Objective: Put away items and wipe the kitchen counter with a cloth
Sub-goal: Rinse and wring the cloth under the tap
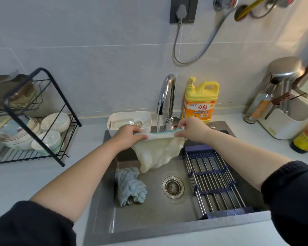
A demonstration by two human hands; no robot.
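One pale surface [25, 178] carries one grey sink [167, 228] and one black dish rack [43, 112] stacked with several bowls [55, 121]. One blue-framed drain rack [213, 178] lies across the sink's right side. Two cloths show. One cream cloth [158, 153] hangs over the basin, its top edge stretched between both hands, and one blue cloth [130, 187] lies crumpled on the sink floor. The left hand [130, 134] has its grip clenched on the cream cloth's left end; the right hand [192, 129] pinches the right end, fingers curled. One yellow detergent jug [201, 100] stands beside one chrome faucet [165, 96], which runs water just behind the cloth. One drain strainer [172, 186] sits in the basin floor.
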